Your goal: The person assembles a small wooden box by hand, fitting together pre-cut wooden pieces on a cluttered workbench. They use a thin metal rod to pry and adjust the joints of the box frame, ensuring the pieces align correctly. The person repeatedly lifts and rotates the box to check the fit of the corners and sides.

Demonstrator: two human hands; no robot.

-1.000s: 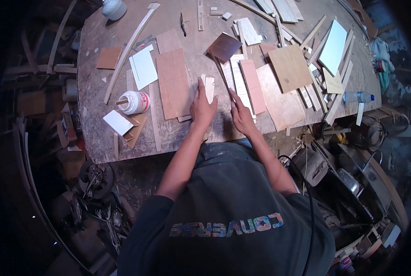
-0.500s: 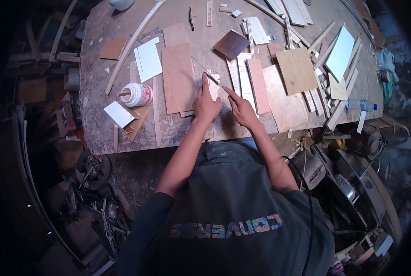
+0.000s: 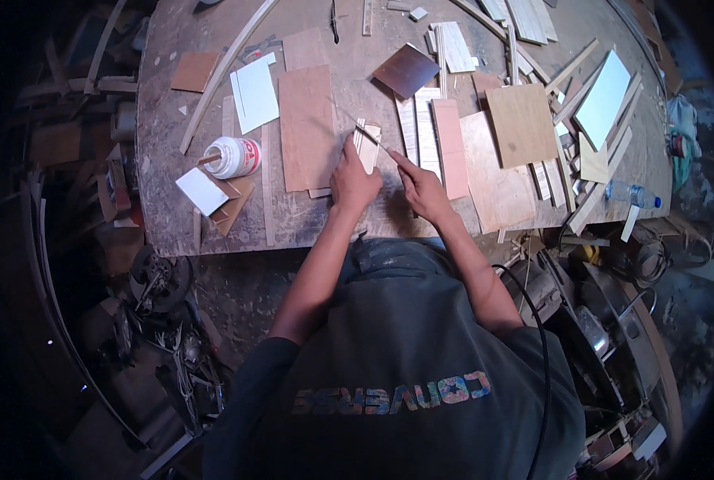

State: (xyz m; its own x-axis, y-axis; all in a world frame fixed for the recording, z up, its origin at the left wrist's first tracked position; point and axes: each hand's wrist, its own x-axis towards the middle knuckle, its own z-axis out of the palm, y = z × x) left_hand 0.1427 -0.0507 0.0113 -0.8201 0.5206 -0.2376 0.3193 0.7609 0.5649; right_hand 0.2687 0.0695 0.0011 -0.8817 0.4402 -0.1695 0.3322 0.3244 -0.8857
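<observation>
My left hand is closed around a small block of pale wood strips near the front middle of the workbench. Its fingers press the block from the left and its thumb lies on the near side. A long thin blade-like tool is in my right hand, whose forefinger stretches along its handle end. The tool lies slantwise across the top of the block, pointing far left; whether it is a file or a saw blade cannot be made out. A reddish-brown wooden panel lies flat just left of the block.
A white glue tub with a stick in it stands at the left, beside a small white-topped board. Wooden boards and strips, including a tan square panel, crowd the right. A plastic bottle lies near the right edge of the workbench.
My left forefinger has drawn back slightly, showing more of the block's striped edge. The tool and my right hand have shifted only slightly, and the whole view has moved a little.
</observation>
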